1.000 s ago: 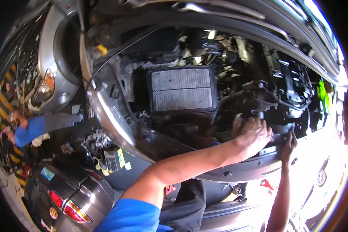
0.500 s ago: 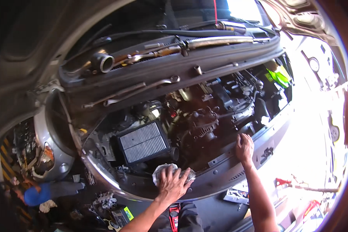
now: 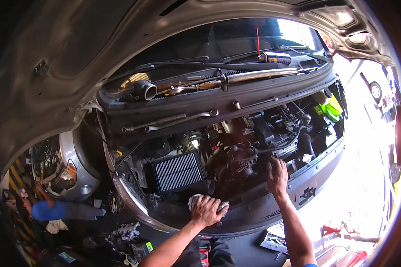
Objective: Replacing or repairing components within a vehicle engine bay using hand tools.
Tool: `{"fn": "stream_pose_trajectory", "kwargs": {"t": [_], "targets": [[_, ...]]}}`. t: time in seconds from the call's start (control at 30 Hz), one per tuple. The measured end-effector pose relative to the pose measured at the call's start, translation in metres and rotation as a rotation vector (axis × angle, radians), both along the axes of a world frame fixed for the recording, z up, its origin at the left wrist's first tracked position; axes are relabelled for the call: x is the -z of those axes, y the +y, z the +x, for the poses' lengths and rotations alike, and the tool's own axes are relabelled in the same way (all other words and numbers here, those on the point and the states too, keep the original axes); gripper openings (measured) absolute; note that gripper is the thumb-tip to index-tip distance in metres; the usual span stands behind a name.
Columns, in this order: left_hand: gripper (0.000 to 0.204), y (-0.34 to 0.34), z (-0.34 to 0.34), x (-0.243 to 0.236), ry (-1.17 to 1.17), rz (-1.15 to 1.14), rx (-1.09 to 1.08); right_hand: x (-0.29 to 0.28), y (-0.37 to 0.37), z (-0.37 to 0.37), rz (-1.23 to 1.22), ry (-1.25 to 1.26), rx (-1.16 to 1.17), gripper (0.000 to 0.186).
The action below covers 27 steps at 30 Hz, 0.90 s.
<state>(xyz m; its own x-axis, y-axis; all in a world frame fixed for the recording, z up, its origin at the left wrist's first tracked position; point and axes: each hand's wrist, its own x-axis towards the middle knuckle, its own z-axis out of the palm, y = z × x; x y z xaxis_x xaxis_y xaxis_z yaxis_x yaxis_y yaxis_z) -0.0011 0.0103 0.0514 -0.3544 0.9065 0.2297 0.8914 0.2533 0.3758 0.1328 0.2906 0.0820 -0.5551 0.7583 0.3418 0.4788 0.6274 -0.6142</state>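
Over the past second the left hand (image 3: 205, 212) has come across from beside the right hand (image 3: 278, 178) to the near edge of the engine bay, by the air filter. It is clamped on a crumpled whitish cloth (image 3: 193, 201), fingers draped over the top, and the cloth sits on the dark front panel (image 3: 249, 208) with its ends poking out on both sides. The right hand is farther along that panel, fingers bent and slightly apart over the bay, with nothing I can make out in it; whether the fingertips touch anything I can't tell.

Just beyond the left hand lies the pleated air filter (image 3: 178, 172) in its black frame. Ahead and to the left of the right hand I see a ribbed metal engine part (image 3: 244, 164); farther to the right, a bright yellow-green item (image 3: 331, 109). Along the ledge below the windshield rest a wrench (image 3: 182, 121), a slim metal bar (image 3: 156, 123), a wide-mouthed pipe (image 3: 146, 90) and a spray can (image 3: 276, 58) with a red straw. Overhead hangs the raised hood (image 3: 89, 40). Off to the left, a co-worker (image 3: 49, 210) in a blue top is beside a silver fender (image 3: 71, 153).
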Motion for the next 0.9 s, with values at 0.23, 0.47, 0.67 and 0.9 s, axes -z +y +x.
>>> {"fn": "stream_pose_trajectory", "kwargs": {"t": [0.23,0.47,0.67,0.9], "targets": [[0.038,-0.008,-0.008,-0.003,-0.007,-0.003,-0.023,-0.180,0.032,-0.221,0.538,0.117,-0.480,0.024],[0.038,-0.009,-0.007,0.004,-0.047,0.001,-0.040,-0.206,0.077,-0.337,0.509,-0.597,-0.610,0.015],[0.038,-0.009,-0.006,0.004,-0.056,0.041,-0.057,-0.217,0.079,-0.349,0.524,-0.858,-0.554,0.018],[0.036,-0.011,-0.007,0.004,-0.097,0.037,-0.068,-0.194,0.103,-0.349,0.659,-0.720,-0.695,0.017]]}}
